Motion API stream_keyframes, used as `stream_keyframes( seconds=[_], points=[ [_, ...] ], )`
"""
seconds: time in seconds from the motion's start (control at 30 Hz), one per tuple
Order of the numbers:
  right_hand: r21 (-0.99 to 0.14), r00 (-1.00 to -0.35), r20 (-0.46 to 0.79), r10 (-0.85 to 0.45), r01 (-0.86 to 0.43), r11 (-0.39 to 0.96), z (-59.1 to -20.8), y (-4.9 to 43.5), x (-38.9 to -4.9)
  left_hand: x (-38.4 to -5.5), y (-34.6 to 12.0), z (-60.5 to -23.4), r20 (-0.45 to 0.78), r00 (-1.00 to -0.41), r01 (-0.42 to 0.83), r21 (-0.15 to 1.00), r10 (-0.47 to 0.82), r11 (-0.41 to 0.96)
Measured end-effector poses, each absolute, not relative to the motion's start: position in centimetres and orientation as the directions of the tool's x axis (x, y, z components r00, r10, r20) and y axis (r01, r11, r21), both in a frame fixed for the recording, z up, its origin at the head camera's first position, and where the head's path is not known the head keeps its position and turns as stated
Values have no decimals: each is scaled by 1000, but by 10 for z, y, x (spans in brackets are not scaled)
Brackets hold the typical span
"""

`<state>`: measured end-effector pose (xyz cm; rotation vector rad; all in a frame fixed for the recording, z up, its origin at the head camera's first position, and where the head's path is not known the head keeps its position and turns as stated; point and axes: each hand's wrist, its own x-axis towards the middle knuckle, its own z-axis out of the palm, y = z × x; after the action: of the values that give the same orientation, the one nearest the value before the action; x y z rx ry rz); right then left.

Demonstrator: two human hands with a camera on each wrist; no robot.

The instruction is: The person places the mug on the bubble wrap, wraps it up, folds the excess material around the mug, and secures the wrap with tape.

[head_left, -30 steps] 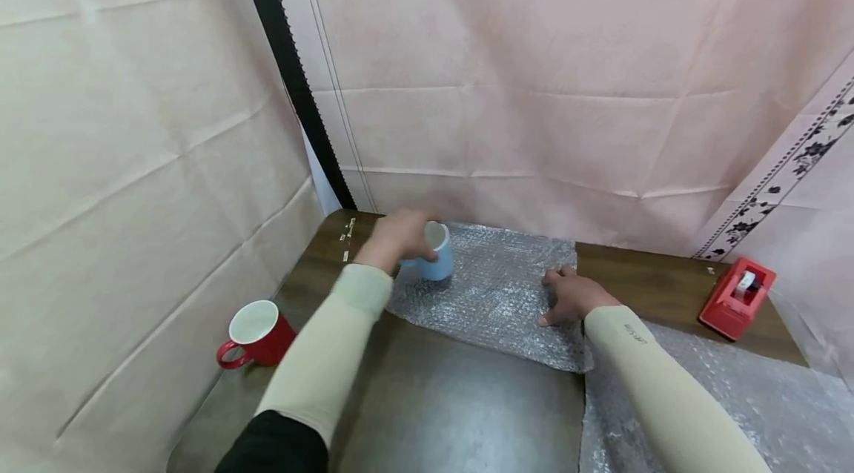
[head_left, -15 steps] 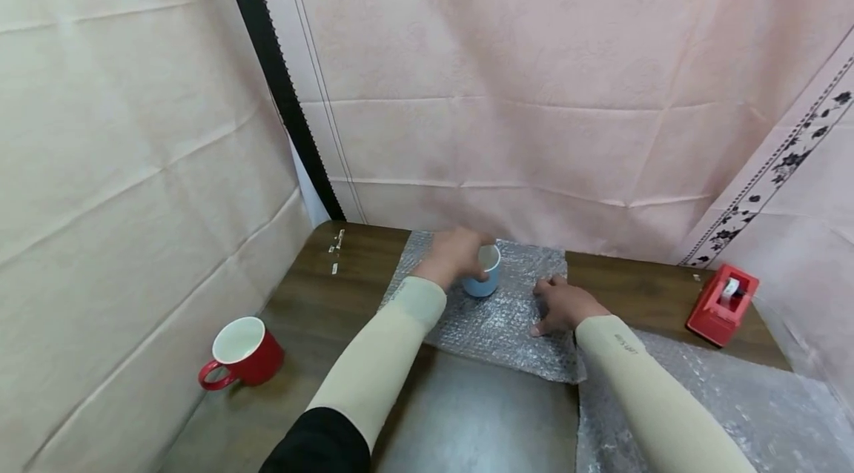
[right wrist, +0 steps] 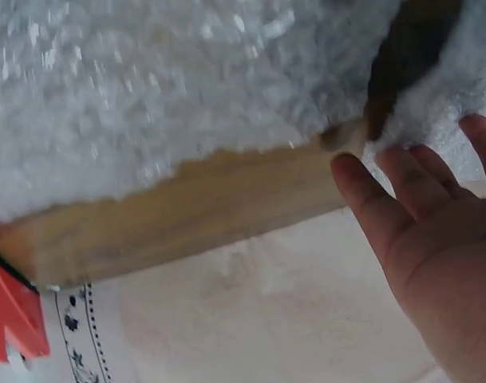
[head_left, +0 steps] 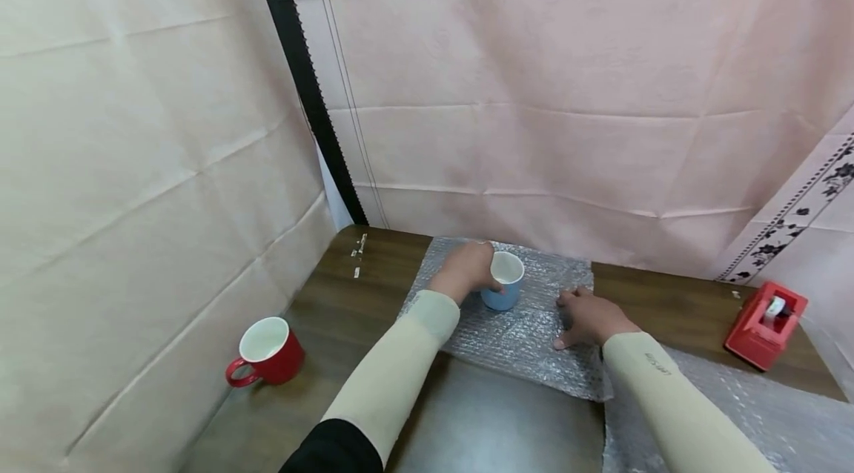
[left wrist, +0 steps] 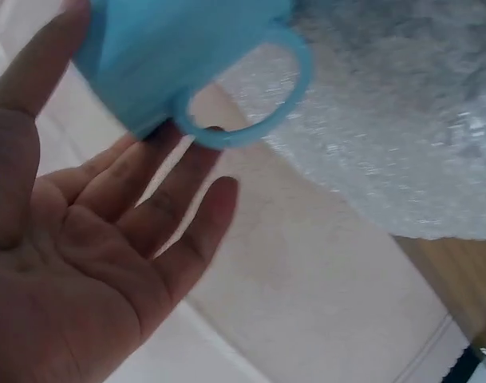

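Note:
A light blue mug (head_left: 505, 296) stands upright on a sheet of bubble wrap (head_left: 527, 339), left of its middle. My left hand (head_left: 469, 265) holds it from the left, near the rim. In the left wrist view the thumb and fingers lie on opposite sides of the mug (left wrist: 187, 48), and its handle loop hangs beside the fingertips. My right hand (head_left: 588, 316) rests on the right part of the sheet with fingers spread. Nothing is gripped in that right hand (right wrist: 442, 215), as the right wrist view shows.
On the left of the wooden table (head_left: 333, 317) stands a red mug (head_left: 283, 360), white inside. At the right sits a red tape dispenser (head_left: 766, 325). More bubble wrap (head_left: 747, 391) lies under the right forearm. Cloth curtains (head_left: 534, 124) hang close behind and at the left.
My left hand has carried the light blue mug rightward, from the left edge of the bubble wrap toward its middle. My right hand stays on the sheet. The head view has shifted slightly.

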<state>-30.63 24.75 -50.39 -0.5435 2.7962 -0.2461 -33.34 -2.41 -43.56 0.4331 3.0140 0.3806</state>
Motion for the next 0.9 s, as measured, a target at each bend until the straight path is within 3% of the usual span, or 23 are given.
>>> stream_keyframes(
  seconds=[0.3,0.47,0.7,0.9],
  points=[
    [-301,-883,-189,-429,-364,881,-507,255,-317,-342,-39,-448,17,-977,202,369,211,907],
    [-394,-865,-193,-463,-364,844,-477,268,-331,-354,-43,-442,50,-972,230,425,231,875],
    [-527,-906,-309,-290,-91,845,-481,283,-339,-344,-37,-460,22,-976,203,461,218,864],
    [-668,-957,-263,-123,89,739,-481,283,-358,-344,-33,-457,82,-973,225,539,215,811]
  ],
)
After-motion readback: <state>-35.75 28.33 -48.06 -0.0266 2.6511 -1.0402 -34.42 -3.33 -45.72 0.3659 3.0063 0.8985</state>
